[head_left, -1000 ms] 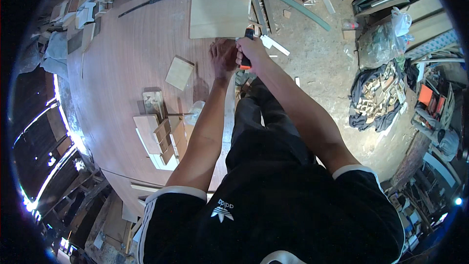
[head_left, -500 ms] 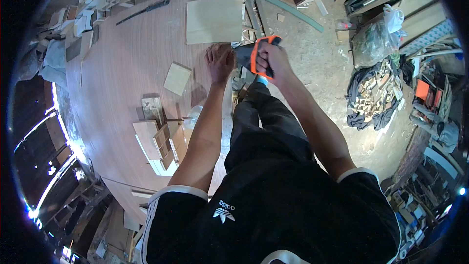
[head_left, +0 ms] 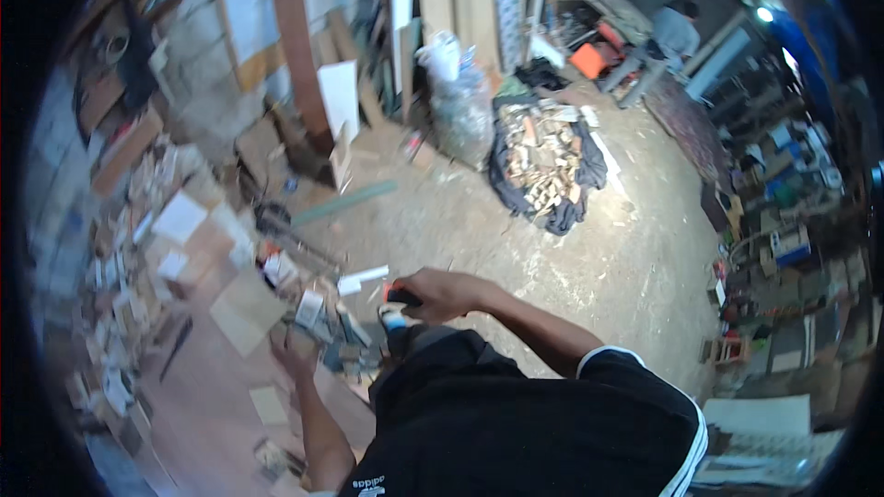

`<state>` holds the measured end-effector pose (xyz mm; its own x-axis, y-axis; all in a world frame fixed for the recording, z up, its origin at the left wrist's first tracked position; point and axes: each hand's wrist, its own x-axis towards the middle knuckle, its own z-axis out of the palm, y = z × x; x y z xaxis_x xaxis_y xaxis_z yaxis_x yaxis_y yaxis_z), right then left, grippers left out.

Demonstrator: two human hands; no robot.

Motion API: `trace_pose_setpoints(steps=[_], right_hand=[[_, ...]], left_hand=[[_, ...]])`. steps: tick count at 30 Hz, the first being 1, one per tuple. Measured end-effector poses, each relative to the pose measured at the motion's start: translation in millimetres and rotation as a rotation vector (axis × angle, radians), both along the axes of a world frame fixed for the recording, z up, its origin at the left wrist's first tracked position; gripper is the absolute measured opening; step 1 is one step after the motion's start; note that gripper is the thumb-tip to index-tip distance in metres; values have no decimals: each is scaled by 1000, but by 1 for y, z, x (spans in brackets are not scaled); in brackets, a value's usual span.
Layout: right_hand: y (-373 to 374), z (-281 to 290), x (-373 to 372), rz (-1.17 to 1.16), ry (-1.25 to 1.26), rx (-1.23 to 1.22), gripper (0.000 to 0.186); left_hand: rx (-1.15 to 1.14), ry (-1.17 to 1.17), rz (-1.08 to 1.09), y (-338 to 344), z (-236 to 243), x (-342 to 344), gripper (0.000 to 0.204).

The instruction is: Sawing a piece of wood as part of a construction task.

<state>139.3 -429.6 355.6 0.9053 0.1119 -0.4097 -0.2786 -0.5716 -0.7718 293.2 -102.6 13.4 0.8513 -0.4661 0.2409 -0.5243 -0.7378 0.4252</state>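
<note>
Handle [head_left: 402, 295], just one, jutted left from the clenched right hand [head_left: 442, 294] near centre, its long axis blurred. Left hand [head_left: 295, 350], grip indiscernible, lay near one pale board [head_left: 245, 311], lower left.

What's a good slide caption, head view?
Right hand gripping an orange-and-black handle, left hand beside a pale board.

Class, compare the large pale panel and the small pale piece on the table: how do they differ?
Size: the large panel covers clearly more area than the small piece.
Place: the large panel lies close to the left hand, while the small piece lies left of the left forearm.
Shared: both are pale, flat and four-sided, and both lie on the table.
</note>
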Motion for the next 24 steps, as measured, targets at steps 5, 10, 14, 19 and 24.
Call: trace_pose_setpoints(steps=[5,10,14,19,24], right_hand=[[7,9,-37,-39,-230,-104,27],[2,51,-66,-129,-375,-19,22],[7,67,-52,7,-532,-36,22],[2,77,-29,162,-522,0,22],[26,51,30,237,-522,84,24]], left_hand=[[197,187,73,17,-20,-3,88],[-120,288,296,-36,14,-37,87],[-294,661,428,-33,-17,-84,62],[-432,847,203,-55,34,-156,44],[-573,850,244,-29,2,-171,43]])
